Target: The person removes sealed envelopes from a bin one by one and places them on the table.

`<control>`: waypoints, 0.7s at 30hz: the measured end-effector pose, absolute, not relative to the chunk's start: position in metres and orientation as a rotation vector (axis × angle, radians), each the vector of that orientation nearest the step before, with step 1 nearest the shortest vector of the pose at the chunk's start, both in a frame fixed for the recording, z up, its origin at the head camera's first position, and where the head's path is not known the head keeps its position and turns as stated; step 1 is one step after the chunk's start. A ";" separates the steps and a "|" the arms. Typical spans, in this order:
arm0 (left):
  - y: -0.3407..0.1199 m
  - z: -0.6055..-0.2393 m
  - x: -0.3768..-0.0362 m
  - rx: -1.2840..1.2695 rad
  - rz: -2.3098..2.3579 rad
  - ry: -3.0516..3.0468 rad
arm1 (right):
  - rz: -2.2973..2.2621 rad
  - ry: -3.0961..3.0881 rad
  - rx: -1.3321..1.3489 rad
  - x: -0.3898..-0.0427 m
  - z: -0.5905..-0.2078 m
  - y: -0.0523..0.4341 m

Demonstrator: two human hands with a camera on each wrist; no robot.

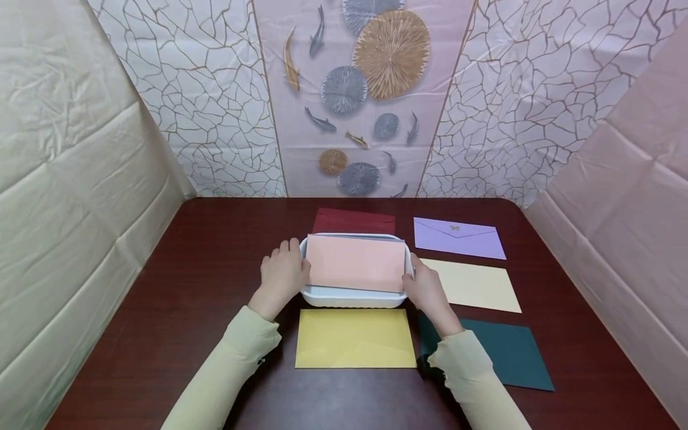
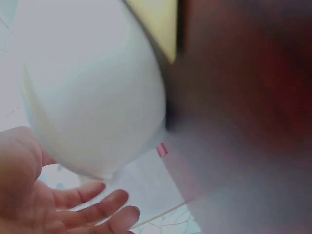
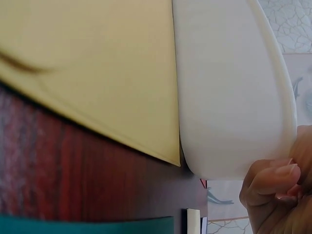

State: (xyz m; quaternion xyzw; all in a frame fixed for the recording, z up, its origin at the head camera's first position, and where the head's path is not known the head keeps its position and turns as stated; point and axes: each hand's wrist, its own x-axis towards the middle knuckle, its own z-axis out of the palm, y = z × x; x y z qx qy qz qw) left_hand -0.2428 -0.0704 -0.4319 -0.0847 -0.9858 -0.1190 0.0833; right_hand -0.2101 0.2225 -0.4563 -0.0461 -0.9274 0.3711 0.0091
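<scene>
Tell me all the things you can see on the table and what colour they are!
white tray: 1, white, middle of the table, between the two hands.
pink envelope: 1, pale pink, lying on top of the tray.
yellow envelope: 1, bright yellow, flat on the table just in front of the tray.
cream envelope: 1, pale cream, right of the tray.
purple envelope: 1, lilac, far right, behind the cream one.
dark red envelope: 1, dark red, behind the tray.
green envelope: 1, dark green, near right, partly under the right sleeve.
table: 1, dark reddish wood.
left hand: 1, at the tray's left end.
right hand: 1, at the tray's right end.
</scene>
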 end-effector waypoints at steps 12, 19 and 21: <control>-0.054 -0.410 -0.276 -0.737 -0.165 -2.874 | 1.064 -2.871 -0.138 -0.214 -0.455 0.220; -0.046 -0.408 -0.289 -0.902 -0.111 -2.883 | 1.108 -2.884 -0.209 -0.212 -0.458 0.219; -0.044 -0.407 -0.291 -0.916 -0.100 -2.887 | 1.119 -2.883 -0.216 -0.212 -0.458 0.219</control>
